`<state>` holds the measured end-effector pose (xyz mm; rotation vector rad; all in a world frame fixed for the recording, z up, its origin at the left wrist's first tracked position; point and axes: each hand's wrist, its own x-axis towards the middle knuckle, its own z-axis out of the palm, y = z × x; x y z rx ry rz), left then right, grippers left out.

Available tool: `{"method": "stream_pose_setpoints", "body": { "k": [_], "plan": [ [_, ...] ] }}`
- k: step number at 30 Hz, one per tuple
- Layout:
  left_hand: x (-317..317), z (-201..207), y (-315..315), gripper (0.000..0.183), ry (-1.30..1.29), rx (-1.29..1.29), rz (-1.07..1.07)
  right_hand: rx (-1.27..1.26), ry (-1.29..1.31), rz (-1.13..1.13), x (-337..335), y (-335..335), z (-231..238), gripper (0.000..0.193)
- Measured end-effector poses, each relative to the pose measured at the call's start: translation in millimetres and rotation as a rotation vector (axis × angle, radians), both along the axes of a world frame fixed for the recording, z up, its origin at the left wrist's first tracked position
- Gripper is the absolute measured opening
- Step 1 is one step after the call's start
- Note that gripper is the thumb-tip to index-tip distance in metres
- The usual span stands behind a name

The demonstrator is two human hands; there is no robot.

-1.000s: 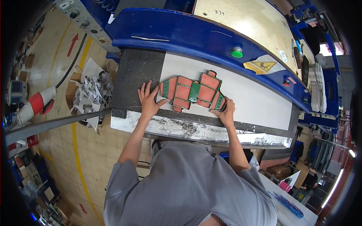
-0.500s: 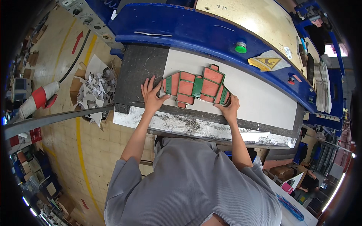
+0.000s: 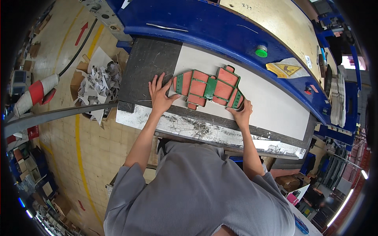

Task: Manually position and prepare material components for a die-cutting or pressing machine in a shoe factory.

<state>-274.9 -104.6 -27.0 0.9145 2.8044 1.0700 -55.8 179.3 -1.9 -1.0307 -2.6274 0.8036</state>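
A cutting die [image 3: 211,87] with red foam pads, green metal plates and a thin dark outline lies flat on a white sheet [image 3: 275,106]. My left hand [image 3: 160,95] is at the die's narrow left end, thumb and index finger against its edge. The other left fingers are spread over the black pad [image 3: 151,55]. At the lower right corner of the die, my right hand [image 3: 241,114] grips the edge between thumb and curled fingers. Part of the right fingertips is hidden behind the die's edge.
A blue press beam [image 3: 204,27] with a green button [image 3: 261,51] and a yellow warning label [image 3: 288,69] spans the far side. On the left stand a carton of paper scraps [image 3: 100,84] and a grey bar [image 3: 59,116]. A worn metal edge [image 3: 197,128] runs along the front.
The whole view has shifted and tilted slightly. Both hands stay at the two ends of the die, which keeps about the same place on the white sheet.
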Motion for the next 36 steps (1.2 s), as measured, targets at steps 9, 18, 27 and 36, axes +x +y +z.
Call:
{"method": "stream_pose_setpoints", "body": {
  "k": [9, 18, 27, 36],
  "plan": [
    [-2.0, 9.4, 3.5, 0.07, -0.059, -0.043, -0.01, -0.016, -0.011, -0.007, -6.0, 2.3, 7.6, 0.076],
    [-9.1, 12.3, 10.6, 0.07, -0.056, -0.051, -0.026, -0.026, -0.057, 0.016, -13.9, 8.7, 13.6, 0.086],
    [-45.6, 23.8, 33.6, 0.07, -0.04, -0.07, -0.069, -0.067, 0.062, 0.05, -31.8, 42.7, 16.2, 0.107],
    [24.9, 6.5, 39.1, 0.011, -0.389, 0.19, -0.123, -0.118, 0.499, 0.117, -109.1, 65.9, 107.4, 0.02]
  ]
}}
